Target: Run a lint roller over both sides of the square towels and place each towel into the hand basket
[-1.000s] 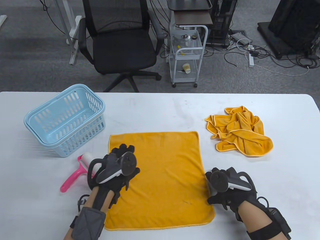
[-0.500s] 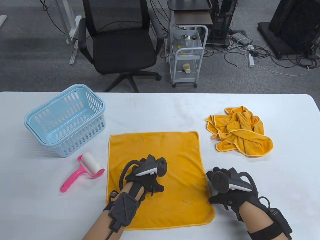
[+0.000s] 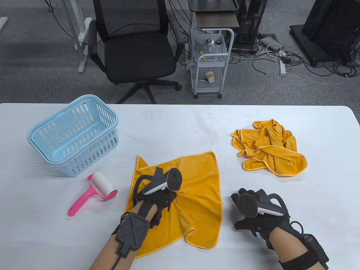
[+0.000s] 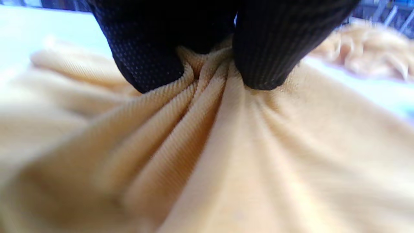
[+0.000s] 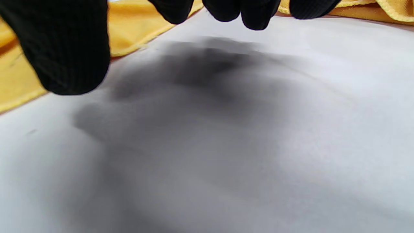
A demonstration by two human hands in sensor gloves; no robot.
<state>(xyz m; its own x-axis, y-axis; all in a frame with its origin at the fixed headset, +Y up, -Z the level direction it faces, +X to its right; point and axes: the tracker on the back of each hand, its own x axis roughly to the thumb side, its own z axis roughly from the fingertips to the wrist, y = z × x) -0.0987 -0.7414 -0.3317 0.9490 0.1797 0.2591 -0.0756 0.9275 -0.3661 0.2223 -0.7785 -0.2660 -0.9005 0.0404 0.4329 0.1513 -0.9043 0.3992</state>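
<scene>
Basket (image 3: 73, 135) at ten o'clock sat with nothing visible inside, the pink lint roller (image 3: 94, 192) lying unheld below it. The left hand (image 3: 157, 192), flat on the spread orange towel (image 3: 197, 182) half a second before, had pinched its middle and bunched it up, likely for the basket. The right hand (image 3: 254, 209) hovered loosely curled, holding nothing, beside the towel; the crumpled towels (image 3: 270, 147) waited at two o'clock.

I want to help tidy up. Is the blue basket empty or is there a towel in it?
Empty. The table view shows the blue basket's bare slotted bottom; both orange towels lie on the table.
</scene>
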